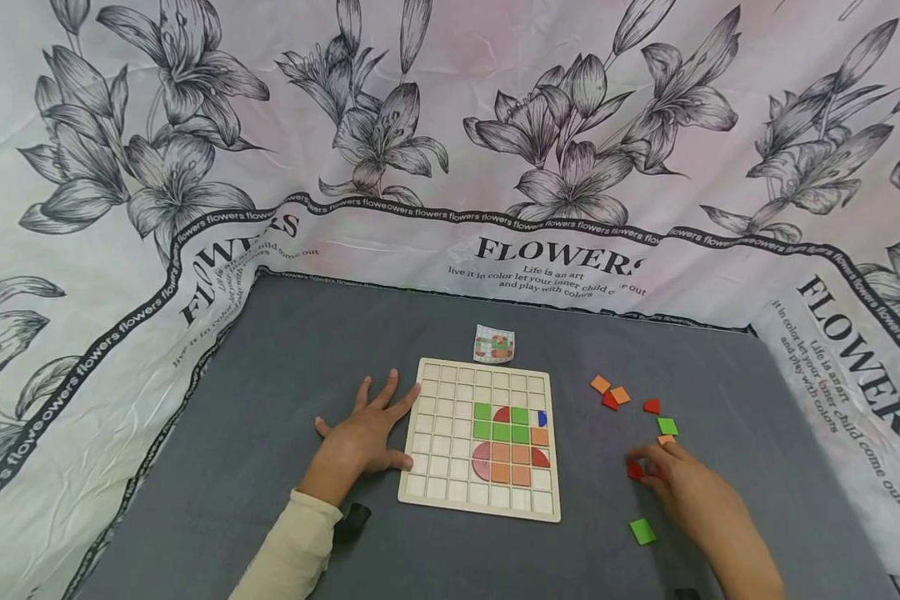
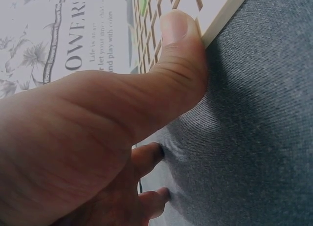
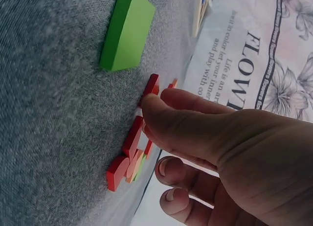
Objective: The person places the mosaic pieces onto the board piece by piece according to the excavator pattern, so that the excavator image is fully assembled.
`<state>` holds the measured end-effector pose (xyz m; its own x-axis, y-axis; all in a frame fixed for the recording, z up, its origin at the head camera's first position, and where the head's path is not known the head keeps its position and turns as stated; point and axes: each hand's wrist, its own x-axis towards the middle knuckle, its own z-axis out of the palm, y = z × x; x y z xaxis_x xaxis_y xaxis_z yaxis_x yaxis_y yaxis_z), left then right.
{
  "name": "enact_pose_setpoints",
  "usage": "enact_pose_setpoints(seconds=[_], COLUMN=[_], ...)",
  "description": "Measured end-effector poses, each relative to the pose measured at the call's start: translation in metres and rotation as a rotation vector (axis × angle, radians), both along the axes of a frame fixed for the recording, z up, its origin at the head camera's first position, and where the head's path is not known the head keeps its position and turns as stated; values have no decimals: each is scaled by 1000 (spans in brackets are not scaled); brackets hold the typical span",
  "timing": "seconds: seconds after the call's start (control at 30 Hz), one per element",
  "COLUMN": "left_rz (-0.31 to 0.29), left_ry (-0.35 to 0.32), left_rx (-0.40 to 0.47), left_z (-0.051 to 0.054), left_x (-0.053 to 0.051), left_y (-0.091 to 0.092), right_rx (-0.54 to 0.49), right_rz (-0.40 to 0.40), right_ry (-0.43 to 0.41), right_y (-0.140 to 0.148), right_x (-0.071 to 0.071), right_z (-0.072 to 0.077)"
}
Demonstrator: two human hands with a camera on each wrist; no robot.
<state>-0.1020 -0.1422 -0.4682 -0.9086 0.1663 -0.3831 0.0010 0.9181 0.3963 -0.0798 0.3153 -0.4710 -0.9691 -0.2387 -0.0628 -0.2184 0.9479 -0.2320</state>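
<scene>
A pale wooden grid board (image 1: 438, 437) lies on the grey cloth, with green, orange, red and blue pieces in its right-hand cells. My left hand (image 1: 356, 442) is spread at the board's left edge; its thumb (image 2: 181, 50) touches the rim in the left wrist view. To the right of the board, my right hand (image 1: 682, 479) pinches a small red piece (image 1: 634, 471) between thumb and index finger, low over the cloth. The fingers partly hide that piece. An orange piece (image 1: 667, 439) lies right beside the knuckles, with a green square (image 1: 667, 427) just beyond.
A small printed card (image 1: 494, 344) with a coloured pattern lies behind the board. Orange squares (image 1: 600, 384) and a red piece (image 1: 610, 401) cluster to its right, near another red piece (image 1: 652, 406). Nearer me is a green piece (image 1: 642, 532). A flower-printed curtain (image 1: 555, 167) surrounds the surface.
</scene>
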Motion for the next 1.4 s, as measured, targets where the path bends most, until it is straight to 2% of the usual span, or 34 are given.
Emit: enact_pose_setpoints(seconds=[0.43,0.6,0.8,0.97,1.07,1.4], left_rz=[-2,-3,2,4,4,0], left_ry=[6,-1,-5,-10,-14,-13], left_rx=[6,5,5,1,-1,-5], left_z=[1,2,2,2,1,0], left_x=[1,0,0,0,0,-1], left_y=[0,0,0,0,0,0], right_rx=[-17,-47,-35,-11,-8,-18], right_rz=[70,65,68,27,34,140], right_ry=[76,27,37,-32,-45,68], right_y=[-2,-3,-9,-19,-27,-59], right_x=[0,-4,-5,-4,-3,3], right_z=[-5,-6,-7,-6,-5,-9])
